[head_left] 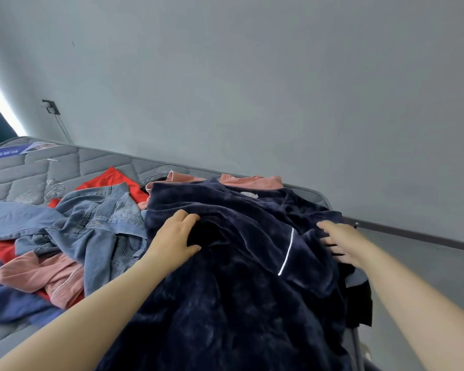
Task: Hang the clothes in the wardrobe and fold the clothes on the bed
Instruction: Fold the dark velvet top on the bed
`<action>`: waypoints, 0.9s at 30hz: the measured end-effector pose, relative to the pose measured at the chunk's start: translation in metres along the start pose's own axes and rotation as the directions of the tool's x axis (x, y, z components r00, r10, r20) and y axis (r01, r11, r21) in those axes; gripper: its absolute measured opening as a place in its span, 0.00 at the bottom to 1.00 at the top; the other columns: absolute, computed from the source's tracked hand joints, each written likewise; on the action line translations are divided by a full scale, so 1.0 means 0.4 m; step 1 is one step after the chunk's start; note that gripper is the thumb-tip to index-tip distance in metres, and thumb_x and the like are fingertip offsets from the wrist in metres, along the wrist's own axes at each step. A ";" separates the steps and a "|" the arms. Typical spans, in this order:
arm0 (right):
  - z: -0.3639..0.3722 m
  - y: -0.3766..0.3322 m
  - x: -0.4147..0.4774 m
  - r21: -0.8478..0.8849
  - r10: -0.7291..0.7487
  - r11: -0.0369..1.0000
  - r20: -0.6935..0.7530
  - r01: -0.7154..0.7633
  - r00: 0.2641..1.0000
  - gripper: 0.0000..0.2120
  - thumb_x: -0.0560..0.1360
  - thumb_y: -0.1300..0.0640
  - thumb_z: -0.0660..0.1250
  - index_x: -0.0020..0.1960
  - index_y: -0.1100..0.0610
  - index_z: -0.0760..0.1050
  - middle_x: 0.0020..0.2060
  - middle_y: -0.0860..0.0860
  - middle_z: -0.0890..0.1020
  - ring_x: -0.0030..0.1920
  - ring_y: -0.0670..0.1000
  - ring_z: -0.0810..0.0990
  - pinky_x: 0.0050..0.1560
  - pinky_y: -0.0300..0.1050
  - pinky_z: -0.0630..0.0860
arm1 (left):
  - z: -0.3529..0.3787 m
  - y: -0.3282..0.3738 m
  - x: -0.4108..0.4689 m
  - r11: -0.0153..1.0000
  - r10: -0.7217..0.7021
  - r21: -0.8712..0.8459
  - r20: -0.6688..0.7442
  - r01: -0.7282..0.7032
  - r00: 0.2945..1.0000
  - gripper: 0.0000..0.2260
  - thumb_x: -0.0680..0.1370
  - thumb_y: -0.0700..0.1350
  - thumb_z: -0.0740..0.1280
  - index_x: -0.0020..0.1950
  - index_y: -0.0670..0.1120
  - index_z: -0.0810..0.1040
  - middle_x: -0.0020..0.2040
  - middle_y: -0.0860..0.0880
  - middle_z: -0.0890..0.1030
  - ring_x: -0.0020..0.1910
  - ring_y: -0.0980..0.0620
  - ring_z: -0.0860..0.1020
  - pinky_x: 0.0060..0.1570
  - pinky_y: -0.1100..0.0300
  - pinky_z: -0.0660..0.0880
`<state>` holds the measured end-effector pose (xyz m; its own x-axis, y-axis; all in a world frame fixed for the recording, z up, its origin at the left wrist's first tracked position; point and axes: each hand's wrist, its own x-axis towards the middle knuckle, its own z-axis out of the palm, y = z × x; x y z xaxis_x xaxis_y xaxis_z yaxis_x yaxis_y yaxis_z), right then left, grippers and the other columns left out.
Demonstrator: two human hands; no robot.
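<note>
Clothes (113,253) lie heaped across the bare grey quilted mattress (24,170), which carries everything here. At its far left corner a blue printed label (11,152) lies flat. On the wall above that corner sits a dark socket (51,107) with a thin cable hanging down from it. Near the left edge a dull blue garment (8,303) spreads over the mattress. A crumpled pink garment (38,274) trimmed in white lies on top of it, and a red garment (110,180) shows beneath and beyond. A denim jacket (99,223) lies rumpled over the red one, one part stretching off to the left. Just right of the jacket the left hand (174,236) grips a fold of the navy velvet garment (239,290), fingers curled over the fabric and thumb closing in from below. That navy piece is the largest thing on the bed, spread from the far edge toward the person, with a line of white piping (285,253) running down its right half. Behind it, along the far edge, a second pink garment (249,180) peeks out. The right hand (343,242) rests on the navy garment's right edge, fingers straight and spread, holding nothing. Beside that forearm some black cloth (359,295) hangs at the mattress's right side. A plain grey wall (252,76) rises behind the bed.
</note>
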<state>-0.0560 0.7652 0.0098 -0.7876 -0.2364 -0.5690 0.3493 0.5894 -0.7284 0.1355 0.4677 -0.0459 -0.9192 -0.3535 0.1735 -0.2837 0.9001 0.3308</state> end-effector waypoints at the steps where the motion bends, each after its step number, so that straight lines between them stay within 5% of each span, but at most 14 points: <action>1: 0.011 0.016 0.002 -0.006 0.016 1.000 0.042 -0.016 0.999 0.21 0.77 0.44 0.64 0.64 0.57 0.72 0.58 0.55 0.78 0.55 0.55 0.78 0.53 0.47 0.73 | 0.003 0.000 0.007 0.999 0.010 0.047 0.014 -0.011 1.000 0.29 0.69 0.49 0.75 0.68 0.46 0.70 0.59 0.49 0.71 0.57 0.48 0.72 0.55 0.55 0.72; 5: 0.069 0.061 0.026 -0.329 -0.142 0.934 0.016 0.139 0.990 0.32 0.68 0.42 0.74 0.66 0.53 0.69 0.59 0.50 0.75 0.53 0.50 0.75 0.47 0.44 0.72 | 0.010 -0.003 0.036 0.996 0.008 0.091 0.045 -0.012 0.999 0.23 0.68 0.50 0.76 0.59 0.45 0.74 0.55 0.48 0.70 0.55 0.47 0.71 0.54 0.55 0.71; 9: 0.101 0.074 0.065 -0.511 -0.350 0.825 -0.131 0.239 0.928 0.15 0.78 0.55 0.63 0.64 0.58 0.70 0.58 0.54 0.77 0.49 0.53 0.76 0.47 0.47 0.74 | -0.010 0.005 0.050 0.996 0.067 0.052 0.053 -0.069 0.996 0.13 0.71 0.48 0.75 0.48 0.43 0.77 0.46 0.52 0.72 0.50 0.47 0.74 0.48 0.54 0.71; 12: 0.080 0.040 0.085 -0.494 -0.445 0.825 -0.268 0.274 0.855 0.16 0.82 0.58 0.57 0.68 0.60 0.70 0.61 0.58 0.78 0.57 0.59 0.76 0.47 0.46 0.70 | -0.057 0.011 0.045 0.986 0.156 -0.047 -0.030 -0.157 0.987 0.06 0.70 0.41 0.72 0.45 0.45 0.77 0.42 0.53 0.74 0.41 0.50 0.75 0.41 0.55 0.72; 14: 0.054 0.014 0.097 -0.574 -0.539 0.767 -0.332 0.287 0.774 0.15 0.82 0.58 0.55 0.67 0.60 0.69 0.58 0.58 0.79 0.56 0.60 0.77 0.44 0.47 0.69 | -0.098 0.008 0.029 0.970 0.239 -0.036 -0.061 -0.241 0.969 0.09 0.66 0.40 0.67 0.45 0.47 0.77 0.43 0.55 0.74 0.38 0.54 0.73 0.38 0.59 0.69; 16: 0.025 -0.003 0.114 -0.674 -0.621 0.681 -0.326 0.285 0.713 0.14 0.82 0.56 0.56 0.65 0.60 0.70 0.55 0.59 0.80 0.53 0.61 0.78 0.42 0.49 0.69 | -0.116 0.002 0.013 0.949 0.307 0.047 0.082 -0.311 0.948 0.14 0.64 0.39 0.64 0.48 0.49 0.78 0.45 0.56 0.73 0.39 0.54 0.74 0.37 0.59 0.70; 18: 0.003 -0.004 0.137 -0.675 -0.588 0.700 -0.357 0.235 0.726 0.14 0.83 0.55 0.56 0.64 0.62 0.69 0.55 0.60 0.80 0.53 0.62 0.78 0.43 0.50 0.70 | -0.100 0.007 -0.002 0.933 0.259 0.160 0.322 -0.322 0.911 0.13 0.67 0.42 0.65 0.51 0.51 0.78 0.47 0.55 0.70 0.42 0.53 0.75 0.41 0.59 0.70; 20: -0.004 0.011 0.156 -0.591 -0.475 0.789 -0.417 0.165 0.775 0.14 0.82 0.54 0.57 0.63 0.63 0.68 0.57 0.61 0.78 0.54 0.63 0.77 0.44 0.51 0.71 | -0.070 0.023 -0.005 0.948 0.217 0.140 0.371 -0.285 0.903 0.08 0.71 0.50 0.69 0.49 0.52 0.78 0.45 0.57 0.70 0.41 0.57 0.74 0.43 0.62 0.70; 24: 0.024 0.061 0.163 -0.471 -0.386 0.850 -0.254 0.235 0.887 0.29 0.80 0.47 0.62 0.74 0.62 0.59 0.69 0.61 0.68 0.65 0.61 0.71 0.58 0.54 0.73 | -0.023 0.086 0.036 0.964 0.259 -0.074 0.070 -0.254 0.963 0.04 0.75 0.50 0.69 0.45 0.51 0.77 0.43 0.57 0.71 0.35 0.62 0.72 0.40 0.62 0.72; 27: 0.032 0.091 0.160 -0.535 -0.421 0.802 -0.190 0.266 0.887 0.33 0.78 0.45 0.63 0.76 0.60 0.56 0.69 0.59 0.67 0.66 0.59 0.71 0.60 0.53 0.72 | 0.010 0.141 0.111 0.975 0.219 -0.037 -0.004 -0.219 0.976 0.12 0.78 0.48 0.66 0.60 0.49 0.76 0.57 0.53 0.72 0.38 0.57 0.75 0.45 0.59 0.75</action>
<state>-0.0872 0.7616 -0.0583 -0.9421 -0.3109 -0.1256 -0.2007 0.8228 -0.5317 0.0775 0.5035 -0.0232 -0.9578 -0.1492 0.2456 -0.0656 0.9455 0.3188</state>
